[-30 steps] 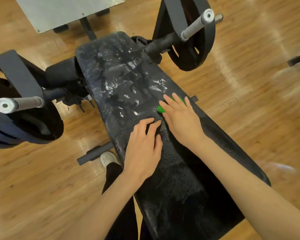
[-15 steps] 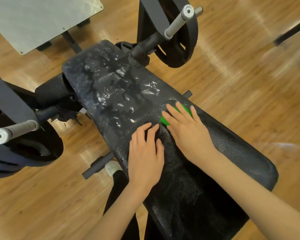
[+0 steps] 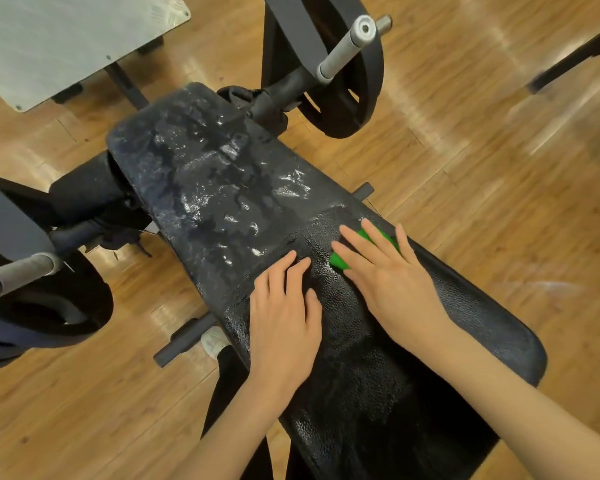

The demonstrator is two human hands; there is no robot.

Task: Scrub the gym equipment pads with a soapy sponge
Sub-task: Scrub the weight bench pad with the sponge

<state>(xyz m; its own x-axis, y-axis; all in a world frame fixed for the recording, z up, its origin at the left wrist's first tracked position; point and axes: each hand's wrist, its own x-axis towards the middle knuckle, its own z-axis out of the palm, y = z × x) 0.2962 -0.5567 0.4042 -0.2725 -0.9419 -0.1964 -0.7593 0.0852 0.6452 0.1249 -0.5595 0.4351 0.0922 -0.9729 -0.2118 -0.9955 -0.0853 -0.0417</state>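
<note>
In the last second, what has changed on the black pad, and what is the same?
The right hand slid the green sponge toward the pad's right edge and a little nearer the person. Nothing was taken or let go. The left hand stays flat beside it; the foam remains on the far half.

Glossy wooden plank floor [image 3: 465, 188] with streaks of reflected light, grey metal plate [image 3: 66, 39] on dark legs at upper left, black weight plates [image 3: 357, 81] on silver-tipped bars either side, dark bar [image 3: 575, 53] at upper right

No legible text, labels or nos. anywhere.
</note>
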